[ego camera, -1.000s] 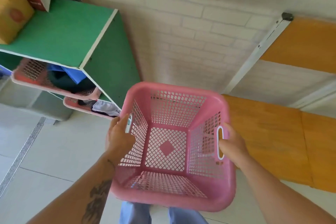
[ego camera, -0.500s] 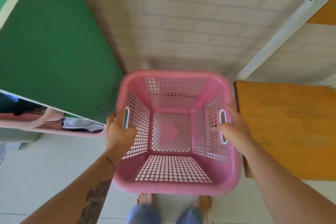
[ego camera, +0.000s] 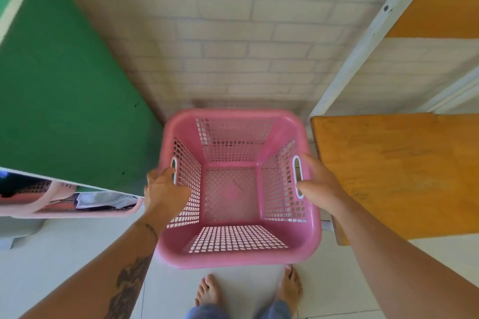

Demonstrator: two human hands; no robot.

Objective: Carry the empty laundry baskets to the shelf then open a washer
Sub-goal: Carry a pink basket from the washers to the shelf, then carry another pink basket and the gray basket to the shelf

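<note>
Pale tiled floor (ego camera: 337, 290) under bare feet (ego camera: 210, 292), green cabinet (ego camera: 64, 85) and orange shelf (ego camera: 401, 176).

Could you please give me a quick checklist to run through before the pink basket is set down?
1. Pink laundry basket empty: ok.
2. Left hand at its side handle: ok.
3. Right hand at the other handle: ok.
4. Basket fits between green cabinet and orange shelf board: ok.
5. Floor under the basket free: cannot tell, hidden.
6. Bare feet behind the basket: ok.

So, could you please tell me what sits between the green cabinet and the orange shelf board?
In the head view, the pink laundry basket, held by both hands.
</note>
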